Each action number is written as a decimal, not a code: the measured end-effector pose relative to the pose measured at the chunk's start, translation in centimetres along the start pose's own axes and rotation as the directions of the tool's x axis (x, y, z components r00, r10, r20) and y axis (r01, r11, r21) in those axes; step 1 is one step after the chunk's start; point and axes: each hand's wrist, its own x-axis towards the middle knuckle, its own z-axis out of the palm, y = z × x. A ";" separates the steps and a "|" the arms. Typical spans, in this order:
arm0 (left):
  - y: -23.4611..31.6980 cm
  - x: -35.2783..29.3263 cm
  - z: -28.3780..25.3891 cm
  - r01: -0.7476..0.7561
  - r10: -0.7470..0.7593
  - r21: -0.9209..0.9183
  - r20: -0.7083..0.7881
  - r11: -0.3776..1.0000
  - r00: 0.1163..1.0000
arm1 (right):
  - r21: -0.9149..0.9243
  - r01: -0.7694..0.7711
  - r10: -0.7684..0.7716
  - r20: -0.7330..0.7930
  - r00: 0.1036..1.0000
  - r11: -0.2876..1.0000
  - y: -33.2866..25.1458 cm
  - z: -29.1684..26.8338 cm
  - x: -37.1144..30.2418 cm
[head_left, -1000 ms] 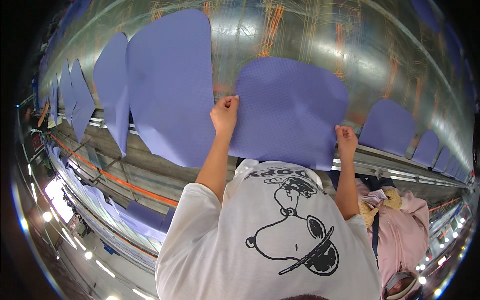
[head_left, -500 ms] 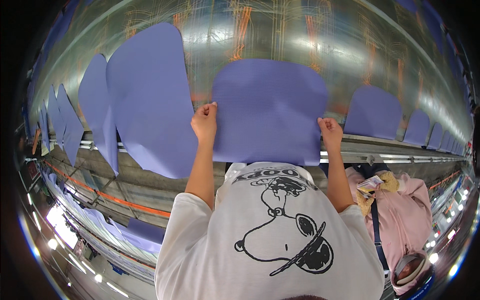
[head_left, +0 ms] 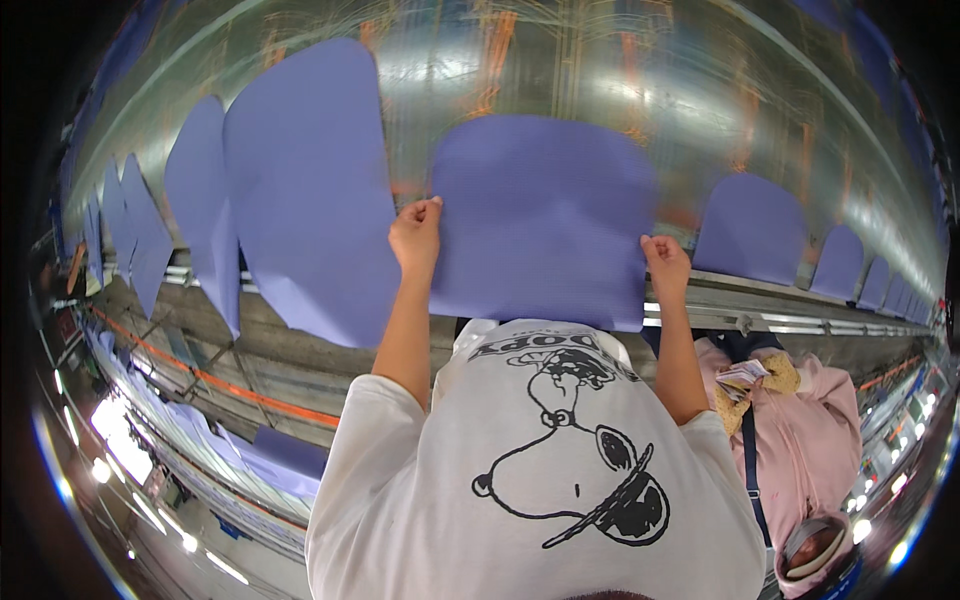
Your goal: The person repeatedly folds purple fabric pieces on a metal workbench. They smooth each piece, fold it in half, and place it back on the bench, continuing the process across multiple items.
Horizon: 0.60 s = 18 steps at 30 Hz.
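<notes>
Directly in front of me a purple textured sheet (head_left: 545, 220) with rounded far corners lies on a shiny metal surface (head_left: 560, 70), its near edge by my shirt. At its left edge my left hand (head_left: 414, 240) is closed, thumb and finger pinching the sheet's margin. My right hand (head_left: 667, 266) pinches the opposite edge, slightly nearer to me. Just left of my left hand is a larger purple sheet (head_left: 310, 190), which hangs over the near edge of the surface.
More purple sheets stand in a row to the left (head_left: 200, 190) and right (head_left: 750, 230). A metal rail (head_left: 790, 322) runs along the near edge. On the right a person in a pink top (head_left: 810, 420) wears yellowish gloves and holds small papers. An orange strip (head_left: 220, 375) crosses the lower left.
Both hands and the sheet between them have shifted very slightly to the right in the picture. The larger sheet at left has also shifted right and up a little. The pinching grips look unchanged.
</notes>
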 end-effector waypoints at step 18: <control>0.8 0.0 -0.2 0.042 -0.042 0.004 0.027 0.999 0.999 | 0.004 0.054 -0.054 0.017 0.998 0.999 0.8 -0.3 0.8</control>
